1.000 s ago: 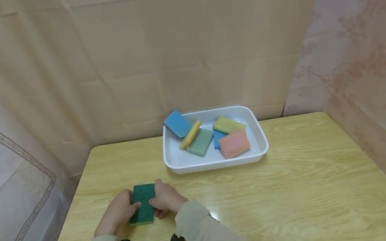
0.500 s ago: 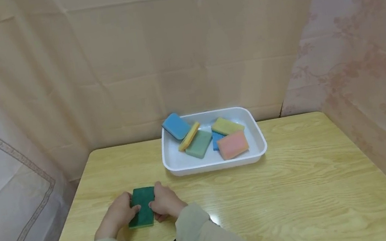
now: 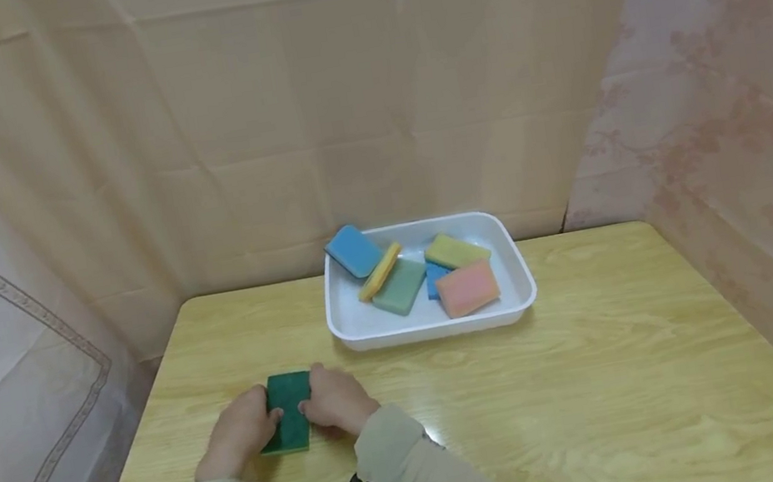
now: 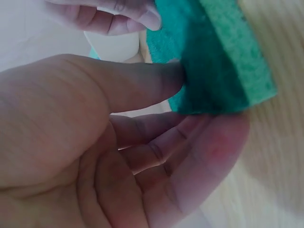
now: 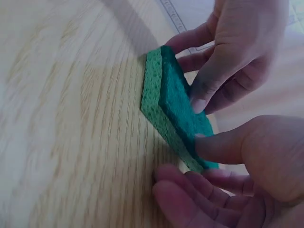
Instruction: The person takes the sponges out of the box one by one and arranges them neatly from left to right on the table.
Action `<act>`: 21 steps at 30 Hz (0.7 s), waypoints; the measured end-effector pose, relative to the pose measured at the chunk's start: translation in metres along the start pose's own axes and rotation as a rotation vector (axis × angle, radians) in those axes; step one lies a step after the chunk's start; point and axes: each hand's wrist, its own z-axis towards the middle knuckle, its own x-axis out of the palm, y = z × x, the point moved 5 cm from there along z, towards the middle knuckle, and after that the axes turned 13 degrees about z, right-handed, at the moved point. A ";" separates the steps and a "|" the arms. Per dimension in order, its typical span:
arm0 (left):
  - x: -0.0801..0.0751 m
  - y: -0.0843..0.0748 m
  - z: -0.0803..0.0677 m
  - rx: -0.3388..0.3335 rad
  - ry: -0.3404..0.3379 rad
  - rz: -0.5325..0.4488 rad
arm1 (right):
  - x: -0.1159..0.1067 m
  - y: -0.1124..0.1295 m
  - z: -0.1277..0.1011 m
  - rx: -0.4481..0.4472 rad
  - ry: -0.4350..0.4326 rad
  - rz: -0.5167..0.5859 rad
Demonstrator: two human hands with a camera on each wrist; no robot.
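While the green sponge (image 3: 290, 412) lies near the counter's (image 3: 605, 375) left edge, left hand (image 3: 237, 431) and right hand (image 3: 336, 401) pinch its sides.

Beige curtains (image 3: 304, 102); wooden table (image 3: 608, 391)

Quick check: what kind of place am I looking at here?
Probably a staged tabletop booth, not a kitchen: a wooden table enclosed by hung curtains, with a white tray of coloured sponges.

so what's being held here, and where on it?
The green sponge, flat on the table. The left hand pinches its left long edge and the right hand its right long edge, thumbs on top.
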 end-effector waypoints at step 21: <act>-0.065 -0.050 0.011 0.144 -0.207 0.097 | -0.102 0.031 -0.033 -0.279 -0.016 -0.033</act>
